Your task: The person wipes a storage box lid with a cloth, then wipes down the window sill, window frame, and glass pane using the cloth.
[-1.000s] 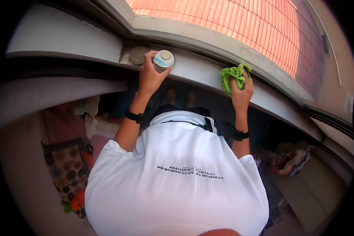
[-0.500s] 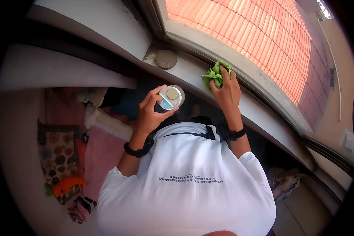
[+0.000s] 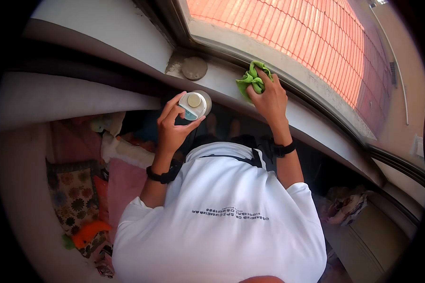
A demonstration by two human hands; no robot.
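Observation:
My left hand is wrapped round a container with a pale round cap and a white and teal top, held off the sill at its inner edge. In my right hand is a bunched green cloth, pressed against the window sill close to the window track. A round grey disc lies on the sill near its left corner, beyond the container. The sill's surface under the cloth is hidden.
The window frame runs diagonally beyond the sill, with a red tiled roof outside. At the lower left are a pink cloth, a flower-patterned fabric and an orange item. A plastic bundle lies at the right.
The container has been lifted off the sill, toward my body, uncovering more of the sill beside the disc. My right hand has slid the green cloth leftward along the sill. The view has turned.

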